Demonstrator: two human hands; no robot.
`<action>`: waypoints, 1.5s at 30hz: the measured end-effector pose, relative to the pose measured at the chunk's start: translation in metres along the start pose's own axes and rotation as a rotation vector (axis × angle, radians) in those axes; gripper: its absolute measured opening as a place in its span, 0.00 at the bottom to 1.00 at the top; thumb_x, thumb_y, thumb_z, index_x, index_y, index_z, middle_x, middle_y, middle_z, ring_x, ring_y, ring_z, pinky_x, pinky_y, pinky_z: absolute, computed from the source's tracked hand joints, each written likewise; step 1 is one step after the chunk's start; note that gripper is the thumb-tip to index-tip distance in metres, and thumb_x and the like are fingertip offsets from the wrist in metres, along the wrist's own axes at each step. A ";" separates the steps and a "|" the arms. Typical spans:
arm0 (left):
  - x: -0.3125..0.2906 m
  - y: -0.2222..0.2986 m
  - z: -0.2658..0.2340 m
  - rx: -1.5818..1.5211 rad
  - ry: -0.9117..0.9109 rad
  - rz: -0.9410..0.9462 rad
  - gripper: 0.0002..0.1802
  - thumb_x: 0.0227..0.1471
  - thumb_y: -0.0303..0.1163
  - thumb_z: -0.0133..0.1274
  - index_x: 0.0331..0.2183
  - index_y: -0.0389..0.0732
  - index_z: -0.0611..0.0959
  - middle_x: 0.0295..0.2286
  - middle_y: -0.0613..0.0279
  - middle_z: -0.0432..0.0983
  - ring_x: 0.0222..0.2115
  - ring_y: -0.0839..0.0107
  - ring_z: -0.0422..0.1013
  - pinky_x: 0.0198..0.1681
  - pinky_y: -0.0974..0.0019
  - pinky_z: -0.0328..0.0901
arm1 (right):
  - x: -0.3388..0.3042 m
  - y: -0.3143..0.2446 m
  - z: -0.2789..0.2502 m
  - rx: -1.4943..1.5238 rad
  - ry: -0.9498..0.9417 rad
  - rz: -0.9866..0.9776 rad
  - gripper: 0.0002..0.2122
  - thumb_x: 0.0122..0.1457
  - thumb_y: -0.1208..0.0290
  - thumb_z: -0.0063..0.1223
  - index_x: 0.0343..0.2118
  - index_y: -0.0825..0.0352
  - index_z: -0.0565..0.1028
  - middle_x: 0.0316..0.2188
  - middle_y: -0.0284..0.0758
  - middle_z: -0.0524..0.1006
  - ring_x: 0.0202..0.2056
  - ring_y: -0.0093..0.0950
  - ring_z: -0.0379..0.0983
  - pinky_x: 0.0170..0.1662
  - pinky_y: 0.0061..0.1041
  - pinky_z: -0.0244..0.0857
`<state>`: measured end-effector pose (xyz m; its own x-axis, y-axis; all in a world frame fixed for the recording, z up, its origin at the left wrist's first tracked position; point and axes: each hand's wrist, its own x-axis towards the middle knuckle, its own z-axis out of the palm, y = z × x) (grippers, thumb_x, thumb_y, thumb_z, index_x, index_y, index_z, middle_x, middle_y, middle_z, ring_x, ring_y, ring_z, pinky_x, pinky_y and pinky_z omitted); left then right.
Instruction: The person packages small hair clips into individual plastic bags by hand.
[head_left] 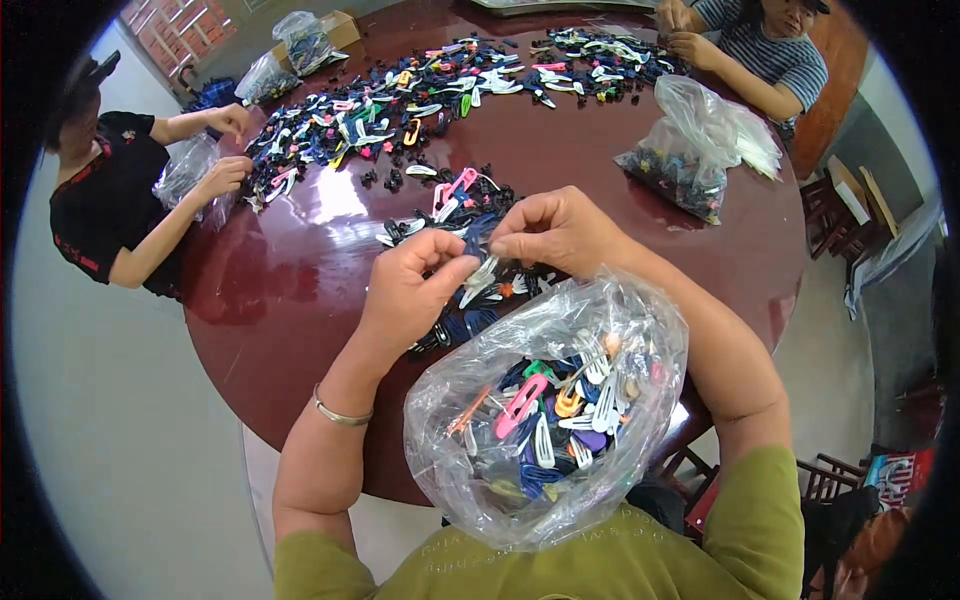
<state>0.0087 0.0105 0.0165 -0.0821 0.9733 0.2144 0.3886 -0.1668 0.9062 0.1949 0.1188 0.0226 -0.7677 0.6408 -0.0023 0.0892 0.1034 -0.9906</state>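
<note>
My left hand [410,280] and my right hand [560,232] meet over a small pile of hair accessories on the table, fingers closed in a pinch. Between their fingertips shows a dark blue hair tie [478,234]; its ends are hidden by the fingers. Right below the fingertips is a pale snap hair clip [480,275], and I cannot tell whether it is held too. Beyond the hands lies a pink hair clip [460,187]. Close to my body, a clear plastic bag [440,400] gapes, holding mixed snap clips and hair ties, among them a pink snap clip [520,406].
A long heap of hair clips [370,115] covers the far part of the round red table [270,350]. One person [110,190] sorts at the left, another [760,60] at the far right. A filled plastic bag [680,160] lies to the right; a cardboard box [340,30] stands behind.
</note>
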 end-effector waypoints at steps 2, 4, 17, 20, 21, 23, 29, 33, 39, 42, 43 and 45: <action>0.003 0.000 -0.002 -0.137 0.013 -0.063 0.03 0.50 0.22 0.55 0.30 0.34 0.78 0.22 0.70 0.75 0.23 0.87 0.67 0.25 0.79 0.61 | 0.000 0.000 -0.002 0.005 0.006 -0.014 0.06 0.53 0.71 0.60 0.29 0.69 0.79 0.23 0.28 0.77 0.23 0.14 0.68 0.26 0.14 0.62; 0.003 -0.002 -0.002 -0.162 0.006 -0.045 0.03 0.51 0.22 0.54 0.31 0.34 0.78 0.22 0.69 0.76 0.23 0.87 0.67 0.26 0.79 0.62 | -0.002 -0.002 -0.006 0.010 0.007 -0.028 0.06 0.55 0.70 0.59 0.29 0.68 0.78 0.23 0.27 0.76 0.22 0.13 0.66 0.25 0.13 0.60; -0.001 0.004 -0.004 -0.278 0.026 -0.004 0.04 0.54 0.21 0.47 0.33 0.32 0.76 0.28 0.59 0.79 0.30 0.78 0.74 0.36 0.75 0.69 | -0.046 -0.059 -0.033 0.114 -0.212 -0.281 0.06 0.50 0.73 0.61 0.26 0.70 0.77 0.24 0.30 0.75 0.25 0.18 0.69 0.28 0.15 0.62; -0.003 0.010 -0.004 -0.290 -0.014 -0.030 0.06 0.54 0.20 0.48 0.35 0.31 0.77 0.28 0.60 0.79 0.29 0.79 0.74 0.35 0.76 0.68 | -0.037 -0.050 -0.025 0.076 -0.026 -0.167 0.07 0.52 0.76 0.60 0.34 0.70 0.78 0.26 0.28 0.76 0.28 0.16 0.70 0.32 0.15 0.64; -0.003 0.012 -0.003 -0.285 -0.045 -0.066 0.06 0.53 0.20 0.48 0.35 0.31 0.78 0.28 0.60 0.79 0.29 0.79 0.73 0.34 0.76 0.68 | -0.032 -0.043 -0.024 0.078 -0.019 -0.165 0.07 0.52 0.76 0.60 0.34 0.70 0.78 0.26 0.28 0.76 0.28 0.16 0.70 0.32 0.15 0.64; -0.006 0.011 -0.003 -0.279 -0.077 -0.051 0.07 0.53 0.21 0.49 0.36 0.31 0.78 0.28 0.61 0.79 0.29 0.80 0.73 0.34 0.76 0.68 | -0.021 -0.030 -0.018 0.043 -0.024 -0.167 0.10 0.53 0.77 0.60 0.39 0.69 0.77 0.28 0.27 0.77 0.29 0.14 0.70 0.33 0.14 0.65; -0.008 0.012 0.001 -0.137 -0.147 -0.002 0.08 0.52 0.21 0.52 0.37 0.31 0.80 0.29 0.59 0.79 0.29 0.77 0.74 0.35 0.75 0.69 | -0.018 -0.023 -0.013 -0.116 -0.057 -0.151 0.04 0.52 0.77 0.60 0.30 0.70 0.79 0.24 0.28 0.78 0.28 0.12 0.70 0.33 0.14 0.65; -0.006 0.016 0.000 -0.086 -0.044 0.097 0.08 0.51 0.21 0.54 0.36 0.32 0.80 0.29 0.60 0.80 0.29 0.78 0.74 0.33 0.74 0.69 | -0.024 -0.035 -0.017 -0.097 0.000 -0.115 0.03 0.52 0.76 0.59 0.26 0.70 0.78 0.21 0.25 0.74 0.24 0.12 0.66 0.27 0.14 0.61; -0.001 0.002 -0.016 0.705 -0.001 0.593 0.13 0.38 0.27 0.61 0.31 0.38 0.82 0.34 0.55 0.76 0.38 0.58 0.71 0.44 0.59 0.63 | -0.056 -0.069 -0.037 -0.035 -0.149 -0.378 0.06 0.45 0.74 0.63 0.22 0.69 0.76 0.22 0.30 0.75 0.24 0.17 0.67 0.27 0.17 0.60; -0.005 0.000 -0.015 0.805 -0.017 0.597 0.11 0.38 0.27 0.60 0.29 0.38 0.81 0.36 0.57 0.74 0.40 0.59 0.69 0.46 0.58 0.61 | -0.059 -0.074 -0.024 -0.135 -0.142 -0.303 0.06 0.46 0.74 0.63 0.24 0.70 0.77 0.24 0.30 0.75 0.25 0.18 0.69 0.28 0.17 0.61; -0.005 -0.002 -0.015 0.816 -0.017 0.605 0.09 0.38 0.26 0.60 0.28 0.38 0.81 0.36 0.57 0.73 0.40 0.59 0.69 0.45 0.59 0.61 | -0.057 -0.074 -0.019 -0.280 -0.042 -0.294 0.06 0.47 0.74 0.62 0.25 0.71 0.78 0.24 0.29 0.75 0.25 0.17 0.68 0.28 0.17 0.61; -0.006 -0.005 -0.016 0.831 -0.030 0.602 0.06 0.39 0.26 0.58 0.26 0.38 0.81 0.36 0.57 0.73 0.39 0.59 0.69 0.44 0.58 0.61 | -0.050 -0.064 -0.016 -0.154 -0.039 -0.194 0.05 0.50 0.75 0.61 0.26 0.71 0.77 0.24 0.29 0.75 0.26 0.15 0.68 0.29 0.15 0.60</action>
<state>-0.0069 0.0034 0.0168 0.3550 0.7699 0.5303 0.8714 -0.4779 0.1105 0.2377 0.0920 0.0878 -0.8033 0.5685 0.1775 0.0314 0.3380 -0.9406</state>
